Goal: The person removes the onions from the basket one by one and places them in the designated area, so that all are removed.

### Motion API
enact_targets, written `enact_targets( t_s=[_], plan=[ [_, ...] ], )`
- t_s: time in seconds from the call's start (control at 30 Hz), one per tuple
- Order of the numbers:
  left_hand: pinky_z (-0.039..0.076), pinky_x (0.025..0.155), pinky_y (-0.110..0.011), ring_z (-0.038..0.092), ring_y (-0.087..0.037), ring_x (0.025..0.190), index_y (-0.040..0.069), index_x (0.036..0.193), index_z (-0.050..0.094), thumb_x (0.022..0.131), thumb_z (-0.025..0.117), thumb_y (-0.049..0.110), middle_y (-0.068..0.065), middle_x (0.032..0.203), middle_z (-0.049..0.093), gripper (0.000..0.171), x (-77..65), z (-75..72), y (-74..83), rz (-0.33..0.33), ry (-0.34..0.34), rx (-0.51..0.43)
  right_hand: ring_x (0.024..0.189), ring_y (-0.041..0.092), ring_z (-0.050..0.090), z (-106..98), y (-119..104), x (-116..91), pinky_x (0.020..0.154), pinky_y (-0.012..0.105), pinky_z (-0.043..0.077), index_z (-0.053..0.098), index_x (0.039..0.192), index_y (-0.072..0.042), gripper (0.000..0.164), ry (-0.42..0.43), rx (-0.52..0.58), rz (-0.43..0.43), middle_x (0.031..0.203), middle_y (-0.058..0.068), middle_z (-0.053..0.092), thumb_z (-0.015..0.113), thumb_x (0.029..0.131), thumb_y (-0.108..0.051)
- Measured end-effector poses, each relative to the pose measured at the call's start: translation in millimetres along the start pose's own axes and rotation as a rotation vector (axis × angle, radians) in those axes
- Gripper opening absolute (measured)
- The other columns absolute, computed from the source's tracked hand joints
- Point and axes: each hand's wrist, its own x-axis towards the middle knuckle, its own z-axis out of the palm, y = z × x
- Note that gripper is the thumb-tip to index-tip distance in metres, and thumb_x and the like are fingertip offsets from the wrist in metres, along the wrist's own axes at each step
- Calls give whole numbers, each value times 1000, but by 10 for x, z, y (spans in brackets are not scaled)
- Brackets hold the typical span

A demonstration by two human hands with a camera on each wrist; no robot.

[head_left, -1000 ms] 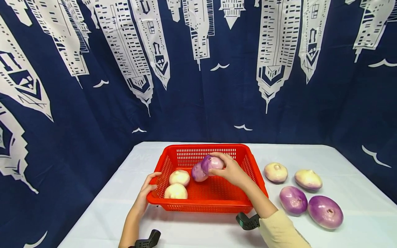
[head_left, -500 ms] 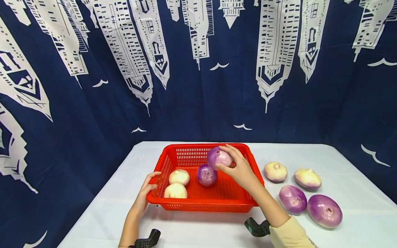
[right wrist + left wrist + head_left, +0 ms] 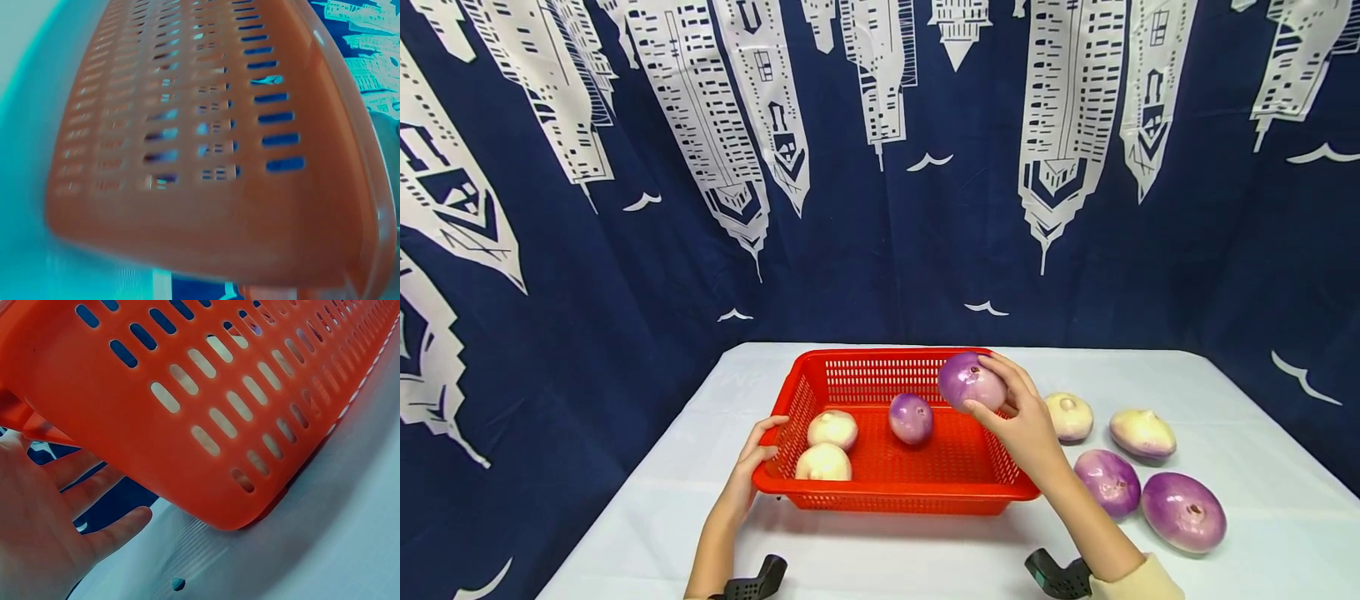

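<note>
The right hand (image 3: 1026, 417) holds a rounded purple onion with a paler, whitish-pink side (image 3: 961, 382) pinched between its thumb and fingers, opened only as wide as the onion; in the head view this held onion overlaps the rear right corner of a shallow red plastic basket with slotted walls (image 3: 895, 502). The left hand (image 3: 754, 457) grips the left rim of the basket loosely, thumb and forefinger lying over the edge while, in the left wrist view, other fingers stretch out beneath the rim, somewhat spread. Inside the basket, a smaller-looking glossy purple onion (image 3: 912, 419) sits near the middle, apart from two round cream-white onions at the left: the rear white onion (image 3: 832, 430) and the front white onion (image 3: 823, 463), which is partly hidden by the near wall. To the right of the basket, on the white-covered surface (image 3: 910, 554), lie four more: a round cream onion (image 3: 1071, 417) partly behind the right hand, a flatter cream onion (image 3: 1142, 433) beside it, and nearer, a purple oval onion (image 3: 1107, 483) just beside a larger-looking purple oval onion (image 3: 1183, 512). A navy cloth printed with white buildings and gulls (image 3: 880, 250) hangs behind.
</note>
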Motion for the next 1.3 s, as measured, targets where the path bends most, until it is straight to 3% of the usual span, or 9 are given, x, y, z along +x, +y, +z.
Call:
enact_targets(
  t_s=[0.3, 0.53, 0.77, 0.83, 0.93, 1.0, 1.3],
  plan=[
    [41, 88, -27, 40, -22, 114, 5, 131, 32, 80, 31, 9, -13, 132, 32, 51, -3, 2, 1, -5, 0, 6, 116, 25, 47, -188, 76, -185, 82, 0, 34, 48, 130, -22, 60, 77, -126, -19, 143, 4, 34, 71, 75, -15],
    [42, 87, -28, 41, -21, 113, 6, 131, 33, 80, 31, 9, -12, 131, 33, 50, -2, 3, 8, -9, 5, 7, 109, -13, 34, -370, 159, -341, 80, -2, 34, 47, 131, -17, 63, 171, -155, -14, 142, 7, 33, 71, 74, -7],
    [41, 87, -27, 43, -19, 112, 5, 131, 33, 81, 31, 9, -12, 131, 33, 50, -3, 7, 8, -5, 1, 3, 106, -23, 30, -604, 336, -447, 81, -5, 29, 47, 131, -19, 65, 249, -263, 17, 142, 10, 32, 73, 72, -9],
    [40, 87, -28, 43, -19, 112, 6, 130, 33, 81, 31, 8, -12, 131, 33, 50, -1, 7, 8, -5, 3, 5, 116, -12, 35, -673, 370, -453, 82, -5, 27, 45, 132, -21, 65, 263, -282, 49, 143, 9, 31, 72, 74, -11],
    [40, 87, -29, 43, -20, 112, 6, 130, 33, 81, 31, 8, -12, 131, 33, 50, 1, 8, 7, -6, 3, 9, 124, 17, 39, -768, 414, -457, 82, -6, 26, 43, 134, -23, 65, 289, -290, 112, 144, 7, 28, 71, 76, -15],
    [40, 87, -29, 42, -21, 112, 5, 131, 32, 81, 31, 8, -13, 131, 33, 50, 3, 10, 8, -6, 0, 11, 121, 37, 41, -825, 444, -460, 82, -5, 27, 41, 136, -23, 65, 305, -285, 153, 145, 7, 27, 69, 78, -16],
    [41, 87, -30, 42, -20, 112, 6, 130, 33, 80, 31, 9, -12, 130, 34, 50, -1, 11, -1, -5, 12, 14, 115, 41, 42, -980, 629, -466, 78, -6, 27, 36, 139, -20, 63, 292, -305, 260, 146, 14, 22, 64, 82, -25]
  ],
)
